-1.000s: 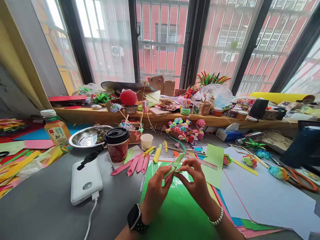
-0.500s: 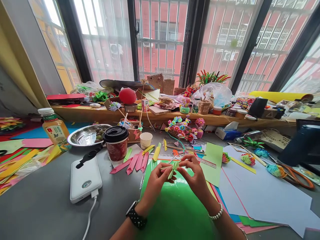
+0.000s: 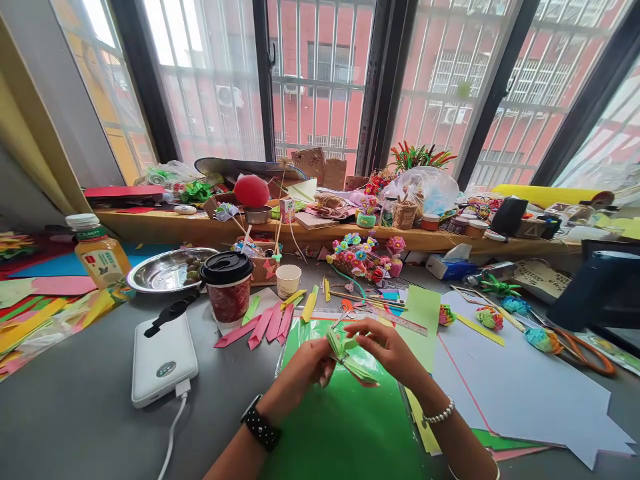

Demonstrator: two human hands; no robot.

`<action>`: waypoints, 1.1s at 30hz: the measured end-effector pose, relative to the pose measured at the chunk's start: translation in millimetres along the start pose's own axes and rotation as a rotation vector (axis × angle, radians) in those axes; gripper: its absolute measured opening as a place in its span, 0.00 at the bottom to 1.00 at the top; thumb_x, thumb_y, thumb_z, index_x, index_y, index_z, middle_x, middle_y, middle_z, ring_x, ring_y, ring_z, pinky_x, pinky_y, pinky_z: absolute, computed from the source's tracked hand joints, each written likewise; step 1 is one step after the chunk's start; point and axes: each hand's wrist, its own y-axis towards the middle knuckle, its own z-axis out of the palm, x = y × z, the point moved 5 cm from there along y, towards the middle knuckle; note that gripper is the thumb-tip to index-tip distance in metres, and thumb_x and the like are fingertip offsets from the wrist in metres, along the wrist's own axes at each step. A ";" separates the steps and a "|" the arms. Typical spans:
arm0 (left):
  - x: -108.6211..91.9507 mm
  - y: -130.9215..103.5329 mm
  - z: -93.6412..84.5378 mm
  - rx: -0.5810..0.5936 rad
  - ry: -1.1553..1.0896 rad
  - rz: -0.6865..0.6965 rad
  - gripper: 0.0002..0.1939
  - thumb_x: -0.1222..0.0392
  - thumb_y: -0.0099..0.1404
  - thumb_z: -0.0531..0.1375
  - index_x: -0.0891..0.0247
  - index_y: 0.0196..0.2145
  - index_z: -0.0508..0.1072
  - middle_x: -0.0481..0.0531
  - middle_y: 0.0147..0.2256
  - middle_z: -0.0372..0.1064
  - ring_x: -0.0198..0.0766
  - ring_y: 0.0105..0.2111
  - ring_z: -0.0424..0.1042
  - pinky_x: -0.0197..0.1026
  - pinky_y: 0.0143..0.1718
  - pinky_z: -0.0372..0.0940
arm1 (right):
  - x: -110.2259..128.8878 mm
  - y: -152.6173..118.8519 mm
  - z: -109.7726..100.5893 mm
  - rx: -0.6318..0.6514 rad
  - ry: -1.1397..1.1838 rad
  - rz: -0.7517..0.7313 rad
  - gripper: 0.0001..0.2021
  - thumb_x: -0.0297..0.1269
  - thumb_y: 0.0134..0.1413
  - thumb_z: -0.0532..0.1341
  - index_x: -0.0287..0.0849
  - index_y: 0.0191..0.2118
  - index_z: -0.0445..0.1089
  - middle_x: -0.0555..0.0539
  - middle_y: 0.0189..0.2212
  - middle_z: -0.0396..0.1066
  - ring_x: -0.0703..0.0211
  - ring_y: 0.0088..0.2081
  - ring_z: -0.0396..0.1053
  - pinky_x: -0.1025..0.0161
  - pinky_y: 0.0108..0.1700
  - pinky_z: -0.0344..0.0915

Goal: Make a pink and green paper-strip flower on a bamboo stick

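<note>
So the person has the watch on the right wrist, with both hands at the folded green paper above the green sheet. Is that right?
Not quite: the head view shows the watch on the left wrist; the right one wears a beaded bracelet. Both the left hand and right hand are at the folded green paper above the green sheet.

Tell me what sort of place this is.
Probably a craft table by a window: the left hand holds folded green paper, with pink paper strips and colorful flowers nearby.
</note>
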 end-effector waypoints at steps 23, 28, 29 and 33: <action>-10.2 0.0 -12.3 -0.306 0.142 0.326 0.19 0.47 0.53 0.57 0.62 0.38 0.63 0.48 0.29 0.65 0.36 0.28 0.69 0.36 0.28 0.63 | 9.7 -10.5 6.2 -0.380 -0.560 -0.232 0.08 0.29 0.51 0.53 0.41 0.33 0.69 0.45 0.27 0.71 0.57 0.30 0.68 0.62 0.32 0.65; -22.9 -10.8 -5.3 -0.330 0.478 0.549 0.09 0.55 0.55 0.58 0.63 0.32 0.69 0.50 0.31 0.68 0.37 0.32 0.69 0.37 0.34 0.65 | 6.7 -11.5 13.0 -0.387 -0.629 -0.239 0.08 0.28 0.51 0.53 0.40 0.34 0.68 0.44 0.27 0.71 0.56 0.30 0.68 0.61 0.32 0.66; -22.7 -11.1 -4.1 -0.318 0.500 0.551 0.08 0.56 0.55 0.58 0.63 0.31 0.69 0.50 0.31 0.68 0.37 0.32 0.69 0.37 0.34 0.65 | 6.9 -11.9 15.5 -0.378 -0.636 -0.243 0.08 0.28 0.51 0.53 0.40 0.34 0.68 0.44 0.28 0.71 0.56 0.30 0.68 0.60 0.32 0.66; -21.0 -10.8 -3.8 -0.311 0.525 0.548 0.06 0.58 0.56 0.58 0.63 0.30 0.70 0.50 0.30 0.69 0.37 0.31 0.70 0.38 0.34 0.65 | 7.7 -14.3 23.5 -0.363 -0.650 -0.242 0.09 0.27 0.51 0.52 0.39 0.37 0.68 0.44 0.28 0.70 0.55 0.30 0.68 0.60 0.32 0.66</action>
